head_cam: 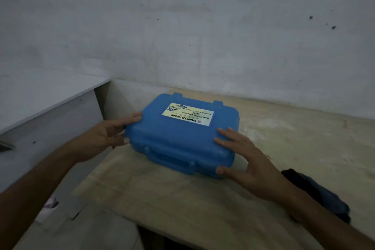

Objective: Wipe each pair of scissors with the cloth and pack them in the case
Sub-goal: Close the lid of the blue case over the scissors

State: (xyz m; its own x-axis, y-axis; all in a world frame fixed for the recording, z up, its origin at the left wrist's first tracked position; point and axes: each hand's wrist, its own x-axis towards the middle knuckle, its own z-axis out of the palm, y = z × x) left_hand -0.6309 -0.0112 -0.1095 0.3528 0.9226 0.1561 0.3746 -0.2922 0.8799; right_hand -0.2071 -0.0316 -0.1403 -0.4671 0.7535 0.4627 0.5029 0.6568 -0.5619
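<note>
The blue case [182,134] sits shut on the wooden bench [284,148], close to the wall, its carry handle [172,160] and front edge facing the person and a label [187,114] on the lid. Both hands frame it: the left hand [109,132] grips the left end, fingers curled along the top edge with the thumb at the side, while the right hand [247,160] lies open, fingers flat on the lid's right corner and thumb against the front wall. No scissors are in view, so whether they are packed inside cannot be told; a dark cloth [316,195] lies on the bench just right of the right forearm. The step looks like steadying or positioning the case. To do it well, keep the base flat on the bench, press evenly at both ends, and check that the front latches are seated before lifting by the handle.
</note>
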